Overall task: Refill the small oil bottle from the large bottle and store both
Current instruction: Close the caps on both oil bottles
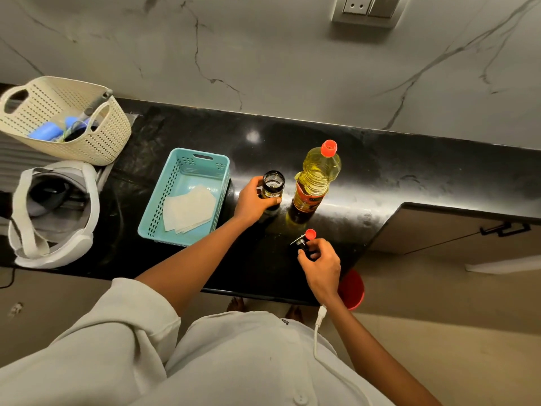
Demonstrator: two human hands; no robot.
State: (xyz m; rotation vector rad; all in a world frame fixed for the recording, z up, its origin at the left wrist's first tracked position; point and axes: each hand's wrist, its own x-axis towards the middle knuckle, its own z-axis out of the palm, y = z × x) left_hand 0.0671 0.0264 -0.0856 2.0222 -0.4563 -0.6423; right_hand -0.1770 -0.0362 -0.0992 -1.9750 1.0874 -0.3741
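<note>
Fingers (258, 181) of left hand (251, 200) grip small bottle (273, 184); right hand (322, 265) pinches cap (306, 240) near counter edge (263, 294).

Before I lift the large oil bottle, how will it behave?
Probably heavy: the large oil bottle looks mostly full. Its tall, narrow shape may tip if pushed high. Its red cap is on, so spilling seems unlikely.

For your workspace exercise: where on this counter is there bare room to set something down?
Bare: the counter right of the large bottle; also the strip between teal basket and wall. Crowded: around the small bottle, left hand, right hand holding the spout top.
</note>
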